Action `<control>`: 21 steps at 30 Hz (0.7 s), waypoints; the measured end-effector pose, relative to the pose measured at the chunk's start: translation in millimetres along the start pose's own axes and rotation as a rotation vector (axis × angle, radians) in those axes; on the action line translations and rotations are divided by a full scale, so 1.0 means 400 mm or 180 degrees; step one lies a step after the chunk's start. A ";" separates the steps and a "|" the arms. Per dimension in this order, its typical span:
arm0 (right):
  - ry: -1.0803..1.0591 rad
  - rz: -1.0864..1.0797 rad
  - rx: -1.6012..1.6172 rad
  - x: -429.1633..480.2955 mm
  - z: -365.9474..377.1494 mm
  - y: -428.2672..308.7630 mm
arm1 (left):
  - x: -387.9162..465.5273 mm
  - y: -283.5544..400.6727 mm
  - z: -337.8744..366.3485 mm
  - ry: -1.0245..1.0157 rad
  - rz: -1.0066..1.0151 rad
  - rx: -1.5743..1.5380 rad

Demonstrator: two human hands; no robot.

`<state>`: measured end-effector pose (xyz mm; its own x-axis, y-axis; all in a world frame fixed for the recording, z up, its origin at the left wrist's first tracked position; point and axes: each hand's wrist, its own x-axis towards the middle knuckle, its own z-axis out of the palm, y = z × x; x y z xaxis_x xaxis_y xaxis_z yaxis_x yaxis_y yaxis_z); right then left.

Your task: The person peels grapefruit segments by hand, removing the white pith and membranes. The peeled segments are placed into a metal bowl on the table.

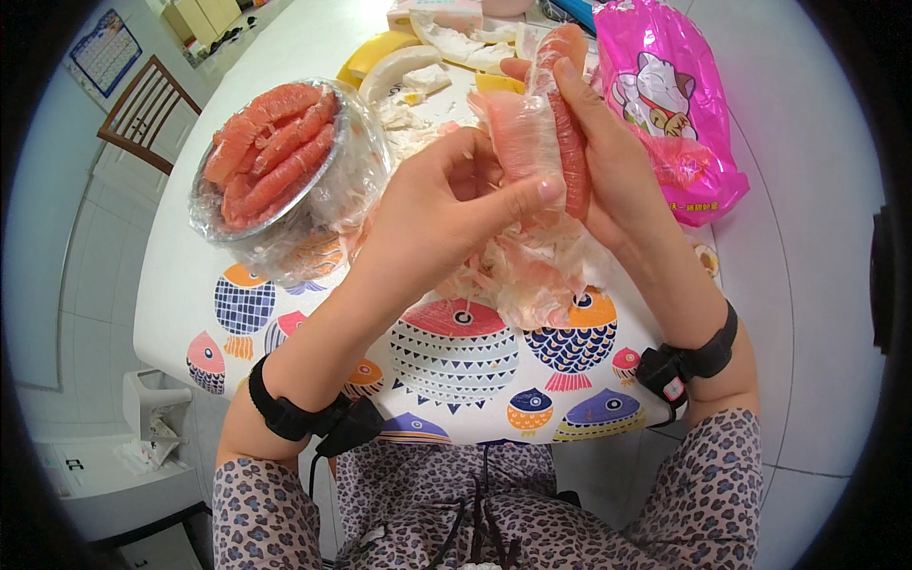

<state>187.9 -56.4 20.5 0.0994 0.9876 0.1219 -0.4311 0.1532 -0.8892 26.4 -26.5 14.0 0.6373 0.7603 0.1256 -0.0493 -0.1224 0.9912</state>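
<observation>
My right hand (pixel 616 160) holds a long red pomelo segment (pixel 570 142) upright against its palm. My left hand (pixel 456 192) pinches a pale pink flap of membrane (pixel 524 139) that lies along the segment's left side, with the thumb on its lower end. Under both hands, a heap of torn membranes (pixel 538 274) rests on the fish-print tablecloth (pixel 456 370). To the left, a metal bowl (pixel 285 214) wrapped in clear plastic holds several peeled red pomelo segments (pixel 274 149).
Yellow-and-white pomelo rinds (pixel 388 53) and pith scraps lie beyond my hands, near a tissue box (pixel 434 14). A pink plastic bag (pixel 670 92) with a cat picture stands at the right edge, with an unpeeled-looking pink piece (pixel 673 160) by it. A wooden chair (pixel 146 110) is at far left.
</observation>
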 end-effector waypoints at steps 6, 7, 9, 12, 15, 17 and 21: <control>-0.0018 -0.0258 -0.0283 -0.009 0.016 -0.001 | -0.003 -0.008 0.009 -0.0135 0.0028 -0.0072; -0.0005 -0.0283 -0.0254 -0.008 0.019 0.000 | -0.002 -0.008 0.008 -0.0128 -0.0010 -0.0079; 0.0015 -0.0331 -0.0198 -0.006 0.024 0.002 | -0.001 -0.011 0.008 -0.0077 -0.0020 -0.0100; 0.0176 -0.0448 -0.1123 -0.012 0.023 -0.002 | -0.004 -0.016 0.010 0.0077 0.0095 -0.0066; 0.0347 -0.0396 -0.1579 -0.022 0.017 -0.006 | -0.006 -0.021 0.015 0.0316 0.0337 0.0209; 0.0272 -0.0441 -0.1476 -0.015 0.016 -0.002 | -0.005 -0.026 0.019 0.0518 0.0576 0.0520; 0.0205 -0.0472 -0.1049 -0.009 0.014 0.005 | -0.006 -0.037 0.026 0.0833 0.1034 0.0775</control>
<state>181.6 -59.3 20.9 0.1998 0.9496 0.2414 -0.0967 0.2643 -0.9596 33.4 -33.2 -1.3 0.4021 0.7892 0.4642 -0.0125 -0.5023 0.8646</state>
